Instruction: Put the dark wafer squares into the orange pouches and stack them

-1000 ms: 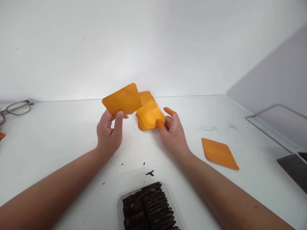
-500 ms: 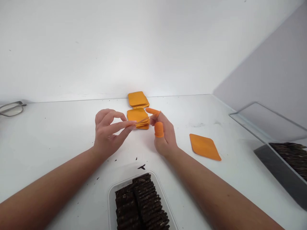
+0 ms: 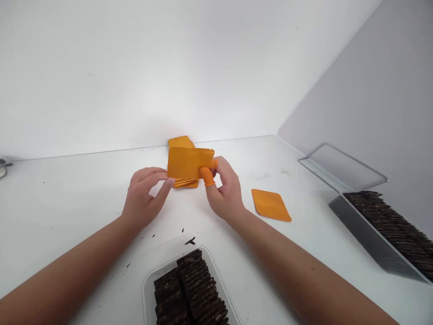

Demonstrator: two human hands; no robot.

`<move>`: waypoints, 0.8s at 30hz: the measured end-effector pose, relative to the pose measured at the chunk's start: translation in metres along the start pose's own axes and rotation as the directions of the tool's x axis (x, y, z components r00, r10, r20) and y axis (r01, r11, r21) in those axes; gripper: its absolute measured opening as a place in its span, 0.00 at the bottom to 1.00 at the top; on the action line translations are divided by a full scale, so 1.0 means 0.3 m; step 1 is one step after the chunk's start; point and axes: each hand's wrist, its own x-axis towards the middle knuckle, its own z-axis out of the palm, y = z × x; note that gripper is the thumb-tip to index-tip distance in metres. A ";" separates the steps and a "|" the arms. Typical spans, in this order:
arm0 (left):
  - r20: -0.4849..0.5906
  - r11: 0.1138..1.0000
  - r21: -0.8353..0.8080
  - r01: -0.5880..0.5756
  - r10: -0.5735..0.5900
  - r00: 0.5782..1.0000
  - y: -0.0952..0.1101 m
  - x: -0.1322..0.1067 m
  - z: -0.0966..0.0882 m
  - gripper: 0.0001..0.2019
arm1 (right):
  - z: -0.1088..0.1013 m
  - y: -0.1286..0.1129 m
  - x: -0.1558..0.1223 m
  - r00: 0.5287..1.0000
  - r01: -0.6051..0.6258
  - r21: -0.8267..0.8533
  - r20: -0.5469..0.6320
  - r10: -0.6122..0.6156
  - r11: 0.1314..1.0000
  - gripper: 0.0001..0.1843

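A square orange paper envelope (image 3: pixel 184 162) is held up between my two hands, its flat face toward me. My right hand (image 3: pixel 225 189) pinches its right edge between the thumb and a finger, both wearing orange rubber finger cots. At the lower left corner, the thumb and fingertips of my left hand (image 3: pixel 144 196) close on the envelope. Just below and behind it lies a stack of orange envelopes (image 3: pixel 186 183), mostly hidden. Another orange stack (image 3: pixel 179 141) shows behind, against the wall. A single orange envelope (image 3: pixel 271 205) lies flat to the right of my right hand.
A clear plastic tub (image 3: pixel 146 289) near me holds rows of thin dark brown squares (image 3: pixel 199 289). On the right, a grey container (image 3: pixel 368 239) with a raised wire frame (image 3: pixel 345 155) holds more. Dark crumbs (image 3: pixel 190 241) dot the white table. Glasses (image 3: pixel 3 168) show partly at far left.
The held envelope has turned from nearly edge-on to face me. My right thumb has come down onto it. The view has shifted slightly right, leaving less of the glasses visible.
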 end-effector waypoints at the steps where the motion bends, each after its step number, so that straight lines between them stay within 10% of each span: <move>1: -0.023 1.000 -0.014 0.022 -0.022 0.999 -0.001 -0.002 -0.003 0.06 | 0.003 -0.004 -0.004 1.000 0.012 -0.004 0.013 -0.012 1.000 0.17; 7: -0.046 0.929 -0.369 -0.028 0.012 0.999 -0.007 -0.006 -0.013 0.13 | 0.020 -0.020 -0.029 0.993 0.099 -0.024 0.063 -0.097 0.995 0.18; 13: -0.002 0.924 -0.045 -0.380 0.380 0.925 0.041 0.005 -0.020 0.43 | 0.026 -0.028 -0.037 0.956 0.263 0.012 0.132 -0.262 0.965 0.20; 17: 0.155 0.905 0.023 -0.425 0.417 0.896 0.067 0.004 -0.025 0.33 | 0.031 -0.042 -0.048 0.927 0.332 0.041 0.171 -0.334 0.942 0.20; 24: 0.000 0.877 0.208 -0.433 0.443 0.897 0.050 0.012 -0.020 0.31 | 0.039 -0.046 -0.050 0.940 0.285 0.042 0.181 -0.288 0.958 0.07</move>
